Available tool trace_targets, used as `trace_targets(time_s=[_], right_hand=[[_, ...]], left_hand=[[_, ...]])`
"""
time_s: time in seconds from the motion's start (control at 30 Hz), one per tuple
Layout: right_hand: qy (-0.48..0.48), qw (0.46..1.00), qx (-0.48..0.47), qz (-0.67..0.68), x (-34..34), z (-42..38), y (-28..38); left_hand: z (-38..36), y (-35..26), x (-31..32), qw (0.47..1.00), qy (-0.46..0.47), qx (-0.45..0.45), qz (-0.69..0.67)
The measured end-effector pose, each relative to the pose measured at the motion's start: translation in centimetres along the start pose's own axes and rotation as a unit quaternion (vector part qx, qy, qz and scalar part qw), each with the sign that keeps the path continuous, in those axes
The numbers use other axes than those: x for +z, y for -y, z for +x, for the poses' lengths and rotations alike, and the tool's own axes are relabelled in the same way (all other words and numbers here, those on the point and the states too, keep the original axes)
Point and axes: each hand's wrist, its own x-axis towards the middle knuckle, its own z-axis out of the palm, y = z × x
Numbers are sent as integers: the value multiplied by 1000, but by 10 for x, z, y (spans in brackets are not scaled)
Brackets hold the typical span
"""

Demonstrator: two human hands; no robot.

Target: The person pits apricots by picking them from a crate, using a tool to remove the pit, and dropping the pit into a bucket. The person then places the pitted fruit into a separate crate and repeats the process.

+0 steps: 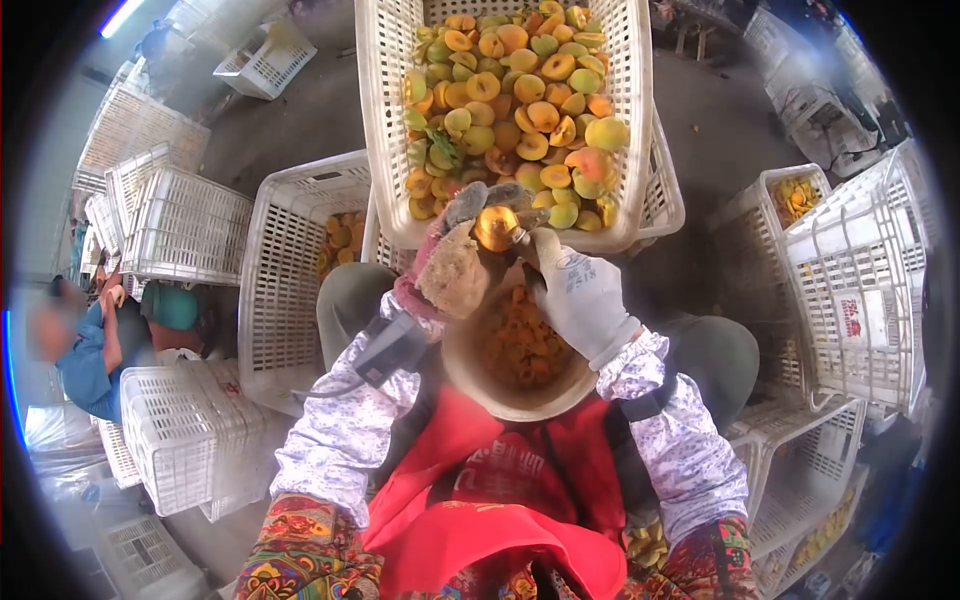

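My left hand [455,262], in a worn pink and grey glove, is closed around a yellow peach half [495,228], its cut face turned up. My right hand [582,295] wears a white glove with blue print. Its fingers are closed on a small metal tool [519,236], mostly hidden, whose tip meets the peach's edge. Beneath both hands, between my knees, a pale bucket [468,388] holds orange scraps or pits. Just beyond the hands stands a white crate [384,130] full of halved and whole peaches [520,90].
At my left, a white crate [258,300] has some peaches inside. Stacked crates [185,225] rise farther left, near a person in a blue shirt [88,365]. More crates [850,290] stand to my right, one with orange pieces [795,200].
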Motion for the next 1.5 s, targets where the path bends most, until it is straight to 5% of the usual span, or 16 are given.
trace_targets(time_s=[0.03,0.13,0.27,0.3,0.37,0.53,1.03,1.1,1.13,1.2,1.23,1.27,1.33,1.4,1.47,1.5], right_hand=[[3,1000,3,-1,0,-3,0],[39,999,26,-10,0,-7,3],[84,995,48,9,0,-6,5],[103,993,56,16,0,-5,6],[94,994,48,11,7,-9,4],[162,982,101,-11,15,-4,10],[164,895,90,405,-5,16,13],[413,609,347,581,-21,20,10],[413,607,349,582,-17,15,7],[408,315,289,807,-6,6,-1],[423,303,279,807,-8,7,-4],[426,303,278,806,-11,5,-3],[463,609,258,590,-30,8,8],[509,721,226,412,-35,7,19],[337,933,9,127,18,-40,-8],[333,934,10,128,15,-42,-7]], left_hand=[[10,7,11,946,-49,-159,-279],[11,13,4,886,-25,-205,-415],[8,9,-9,710,19,-269,-650],[7,2,1,708,18,-270,-652],[2,-18,27,924,-165,-39,-342],[2,-7,10,849,-93,-180,-487],[5,-14,5,872,-73,-189,-446],[5,-25,6,888,-58,-183,-417],[5,-31,5,902,-50,-176,-392],[8,-39,3,926,-33,-164,-339],[10,-42,2,927,-32,-158,-338],[11,-44,0,920,-31,-154,-358],[10,-56,-12,922,-75,-125,-359],[8,-52,-40,904,-112,-94,-402],[-4,-51,-84,915,-138,-75,-372],[-17,-26,-127,925,-208,-80,-309]])
